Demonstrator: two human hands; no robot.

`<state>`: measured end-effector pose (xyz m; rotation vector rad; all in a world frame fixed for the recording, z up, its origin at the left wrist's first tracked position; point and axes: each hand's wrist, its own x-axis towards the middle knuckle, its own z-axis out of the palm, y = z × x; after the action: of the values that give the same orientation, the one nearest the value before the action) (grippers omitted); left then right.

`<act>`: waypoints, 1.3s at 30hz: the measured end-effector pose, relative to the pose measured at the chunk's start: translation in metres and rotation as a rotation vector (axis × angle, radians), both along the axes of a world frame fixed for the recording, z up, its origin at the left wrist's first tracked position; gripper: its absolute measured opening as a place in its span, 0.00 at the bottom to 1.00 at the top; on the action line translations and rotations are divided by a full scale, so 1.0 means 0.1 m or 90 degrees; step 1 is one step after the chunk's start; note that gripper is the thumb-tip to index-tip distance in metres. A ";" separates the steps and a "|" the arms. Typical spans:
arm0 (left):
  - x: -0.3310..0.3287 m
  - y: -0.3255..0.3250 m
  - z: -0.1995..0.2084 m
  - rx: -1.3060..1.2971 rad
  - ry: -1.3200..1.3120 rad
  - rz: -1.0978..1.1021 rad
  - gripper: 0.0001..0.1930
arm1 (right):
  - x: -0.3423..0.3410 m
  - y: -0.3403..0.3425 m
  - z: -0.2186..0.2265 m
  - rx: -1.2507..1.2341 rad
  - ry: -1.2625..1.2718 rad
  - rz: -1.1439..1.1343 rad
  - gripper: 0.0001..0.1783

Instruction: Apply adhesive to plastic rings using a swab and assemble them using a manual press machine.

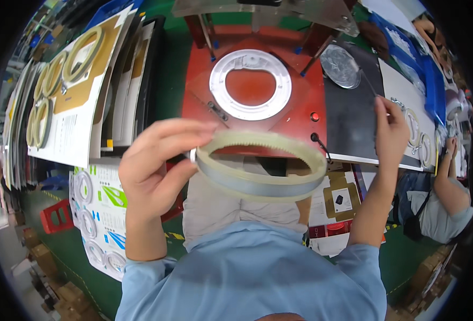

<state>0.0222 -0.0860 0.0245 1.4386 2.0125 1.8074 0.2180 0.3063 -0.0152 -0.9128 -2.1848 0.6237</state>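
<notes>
My left hand [159,163] pinches the left end of a cream-coloured ring [260,187] with a grey band around its outside and fine teeth along its inner edge. The ring is tilted in the air in front of my lap. Over to the right, my right hand [390,125] has thumb and fingers closed on a thin dark stick-like tool [369,83]; its exact kind is unclear. Beyond the raised ring, a white ring-shaped part [281,88] lies flat on a red fixture base [308,107].
A clear plate [322,16] on posts overhangs the fixture. A red button [314,116] sits at its right. A round clear-wrapped piece [340,67] lies on the black mat [348,120]. Upright boards [81,104] with more rings stand left. Another person [450,187] is at far right.
</notes>
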 end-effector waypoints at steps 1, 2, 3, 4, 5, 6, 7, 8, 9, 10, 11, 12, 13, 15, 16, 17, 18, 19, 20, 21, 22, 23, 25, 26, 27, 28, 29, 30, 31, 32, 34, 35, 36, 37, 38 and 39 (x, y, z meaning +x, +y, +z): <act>-0.02 0.03 0.03 0.017 0.028 -0.005 0.17 | 0.03 -0.06 0.05 -0.058 0.067 0.025 0.15; -0.02 0.06 0.05 0.026 0.051 -0.003 0.17 | 0.06 -0.11 0.07 -0.108 0.133 0.081 0.14; -0.03 0.06 0.07 0.020 0.051 0.011 0.17 | 0.06 -0.24 0.17 -0.169 0.114 0.101 0.13; -0.06 0.09 0.10 0.036 0.087 -0.012 0.18 | 0.10 -0.38 0.31 -0.226 0.094 0.114 0.13; -0.08 0.10 0.12 0.052 0.124 -0.035 0.19 | 0.15 -0.43 0.32 -0.258 0.126 0.176 0.12; -0.10 0.11 0.14 0.057 0.150 -0.049 0.20 | 0.19 -0.52 0.40 -0.283 0.118 0.206 0.12; -0.12 0.12 0.16 0.052 0.149 -0.041 0.20 | 0.22 -0.60 0.46 -0.309 0.110 0.235 0.12; -0.14 0.11 0.18 0.041 0.182 -0.072 0.20 | 0.23 -0.66 0.46 -0.307 0.119 0.288 0.11; -0.14 0.11 0.19 0.033 0.214 -0.108 0.20 | 0.25 -0.72 0.50 -0.291 0.108 0.309 0.12; -0.12 0.11 0.20 0.030 0.203 -0.100 0.21 | 0.25 -0.79 0.55 -0.276 0.096 0.330 0.12; -0.12 0.10 0.20 0.027 0.202 -0.098 0.21 | 0.22 -0.86 0.59 -0.260 0.109 0.368 0.11; -0.12 0.08 0.18 0.026 0.202 -0.095 0.21 | 0.18 -0.95 0.63 -0.245 0.094 0.375 0.11; -0.11 0.07 0.17 0.031 0.204 -0.094 0.21 | 0.16 -1.04 0.69 -0.224 0.080 0.379 0.11; -0.06 0.05 0.10 0.051 0.188 -0.062 0.21 | 0.06 -1.09 0.76 -0.141 0.061 0.456 0.12; -0.04 0.04 0.08 0.070 0.171 -0.030 0.22 | 0.00 -1.11 0.77 -0.111 0.058 0.498 0.12; -0.02 0.02 0.08 0.067 0.171 -0.031 0.22 | -0.04 -1.17 0.79 -0.121 0.052 0.499 0.13; -0.02 0.00 0.08 0.063 0.168 -0.029 0.22 | -0.07 -1.19 0.84 -0.122 0.051 0.491 0.13; -0.03 0.00 0.08 0.058 0.166 -0.028 0.22 | -0.09 -1.20 0.88 -0.095 0.022 0.509 0.14; -0.02 -0.01 0.07 0.059 0.163 -0.035 0.22 | -0.12 -1.22 0.90 -0.068 -0.008 0.526 0.14; -0.01 -0.02 0.06 0.064 0.157 -0.030 0.22 | -0.16 -1.26 0.90 -0.066 0.013 0.545 0.14; -0.01 -0.03 0.05 0.070 0.151 -0.024 0.22 | -0.20 -1.27 0.89 -0.068 0.014 0.541 0.14; -0.01 -0.05 0.03 0.068 0.150 -0.028 0.22 | -0.24 -1.27 0.88 -0.017 0.011 0.570 0.14; -0.02 -0.10 -0.02 0.092 0.165 -0.007 0.22 | -0.27 -1.31 0.88 0.032 0.008 0.600 0.15; -0.01 -0.12 -0.02 0.090 0.164 -0.008 0.22 | -0.28 -1.32 0.89 0.071 0.003 0.600 0.15; 0.00 -0.14 0.00 0.103 0.137 -0.016 0.22 | -0.29 -1.33 0.92 0.110 -0.002 0.602 0.15; 0.01 -0.16 0.02 0.116 0.110 -0.024 0.22 | -0.27 -1.35 0.95 0.108 -0.001 0.603 0.15; -0.04 -0.15 0.01 0.137 0.154 -0.037 0.20 | -0.22 -1.36 1.00 0.146 -0.032 0.591 0.16; -0.02 -0.18 0.01 0.133 0.152 -0.036 0.20 | -0.17 -1.38 1.04 0.180 -0.063 0.578 0.17; 0.00 -0.20 0.03 0.101 0.132 -0.036 0.20 | -0.11 -1.40 1.16 0.178 -0.068 0.571 0.17; 0.01 -0.20 0.05 0.070 0.112 -0.038 0.19 | -0.04 -1.43 1.31 0.208 -0.139 0.566 0.19; -0.01 -0.22 0.12 0.030 0.177 -0.058 0.18 | 0.00 -1.40 1.49 0.291 -0.229 0.595 0.22; 0.00 -0.22 0.15 -0.006 0.243 -0.076 0.18 | 0.00 -1.40 1.58 0.286 -0.228 0.596 0.22; 0.01 -0.21 0.19 -0.022 0.312 -0.067 0.18 | -0.02 -1.40 1.69 0.320 -0.311 0.630 0.22; 0.03 -0.18 0.22 -0.020 0.309 -0.076 0.18 | 0.00 -1.42 1.78 0.352 -0.401 0.654 0.22; 0.05 -0.15 0.25 -0.028 0.361 -0.111 0.18 | 0.02 -1.44 1.82 0.346 -0.405 0.647 0.22; 0.06 -0.09 0.27 -0.032 0.414 -0.149 0.17 | 0.03 -1.46 1.84 0.339 -0.423 0.658 0.21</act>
<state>0.0286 -0.0948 0.0518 2.3518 1.9744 1.2854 0.2213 0.1606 0.1683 0.4355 -3.1506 0.1124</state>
